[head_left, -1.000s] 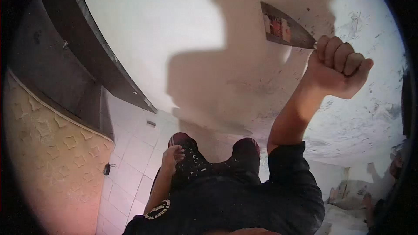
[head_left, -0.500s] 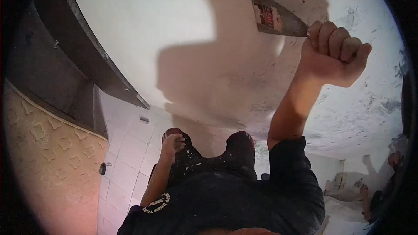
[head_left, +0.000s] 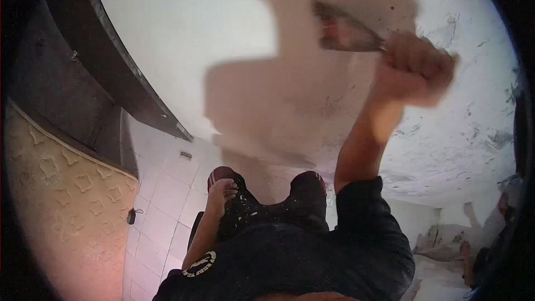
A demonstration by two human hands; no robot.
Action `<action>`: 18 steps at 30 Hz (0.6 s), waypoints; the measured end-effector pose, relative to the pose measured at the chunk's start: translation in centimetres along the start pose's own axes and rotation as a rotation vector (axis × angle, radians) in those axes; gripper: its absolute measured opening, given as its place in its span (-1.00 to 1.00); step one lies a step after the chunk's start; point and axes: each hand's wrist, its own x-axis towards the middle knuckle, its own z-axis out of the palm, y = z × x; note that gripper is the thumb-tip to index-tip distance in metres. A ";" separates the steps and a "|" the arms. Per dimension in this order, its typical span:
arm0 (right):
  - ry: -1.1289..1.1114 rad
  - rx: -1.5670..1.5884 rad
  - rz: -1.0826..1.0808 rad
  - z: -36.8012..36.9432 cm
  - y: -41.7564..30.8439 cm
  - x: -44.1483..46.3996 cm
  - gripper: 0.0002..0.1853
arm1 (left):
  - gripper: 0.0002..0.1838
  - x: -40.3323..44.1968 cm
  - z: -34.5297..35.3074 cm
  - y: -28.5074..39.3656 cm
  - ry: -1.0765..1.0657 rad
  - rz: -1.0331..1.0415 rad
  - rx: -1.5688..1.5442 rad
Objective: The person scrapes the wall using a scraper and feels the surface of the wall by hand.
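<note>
Raised at the upper right, my right hand [head_left: 419,68] is wrapped round the handle end of a scraper [head_left: 348,30]. Both are smeared by motion. The scraper's grey blade with a red and pale label points left, in front of the wall [head_left: 290,95]; whether it touches the wall cannot be told. My left hand [head_left: 224,190] rests on my thigh near the knee, its fingers slightly curled and apart, with nothing seen in it.
A dark frame [head_left: 120,50] runs down the left beside a patterned tan panel [head_left: 72,189]. Pale floor tiles [head_left: 161,195] hold a small grey block [head_left: 185,155] and a small black object [head_left: 132,215]. Another person [head_left: 482,256] is partly visible at the lower right.
Over the last second my right hand and the scraper have moved left; in the latest half second the scraper also dipped slightly. My left hand has stayed on my thigh.
</note>
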 end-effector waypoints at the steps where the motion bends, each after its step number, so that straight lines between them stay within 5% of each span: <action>1: 0.120 0.264 0.250 2.0 1.6 -0.8 -0.54 | -0.66 -0.5 -0.1 -0.3 0.001 -0.010 0.003; 3: 0.021 0.262 0.032 1.2 -0.4 -1.7 -0.51 | -0.66 -0.4 -0.1 0.4 -0.005 -0.039 0.043; 5: -0.127 0.860 -0.072 -1.8 -3.9 -1.1 -0.52 | -0.63 1.0 -1.0 -0.4 -0.040 -0.038 0.073; 6: -0.248 0.768 -0.038 -2.9 -3.3 -1.0 -0.50 | -0.63 1.1 -1.0 -0.4 -0.025 -0.026 0.069; 7: 0.014 0.165 -0.131 -1.1 -0.9 -2.1 -0.48 | -0.62 0.8 -1.2 -0.4 -0.006 -0.019 0.068; 9: 0.166 0.301 0.258 1.2 1.1 -2.9 -0.47 | -0.63 -0.4 -0.8 -0.2 -0.007 0.021 0.064; 12: -0.218 0.366 -0.144 -0.9 -3.0 -2.1 -0.55 | -0.63 1.2 -0.5 0.2 -0.019 -0.048 0.102; 13: -0.272 0.544 -0.236 -1.8 -3.6 -1.9 -0.54 | -0.63 1.4 -0.5 -0.2 -0.017 -0.054 0.102; 14: -0.131 0.357 -0.283 -2.0 -2.6 -2.6 -0.52 | -0.64 1.5 -0.6 -0.5 -0.018 -0.021 0.068; 15: -0.145 0.118 -0.124 -0.9 -2.5 -2.2 -0.50 | -0.64 1.0 -0.6 -0.3 -0.018 0.007 0.036; 18: -0.236 0.201 -0.073 -0.7 -3.8 -1.3 -0.47 | -0.64 0.5 0.2 0.2 0.007 -0.071 0.080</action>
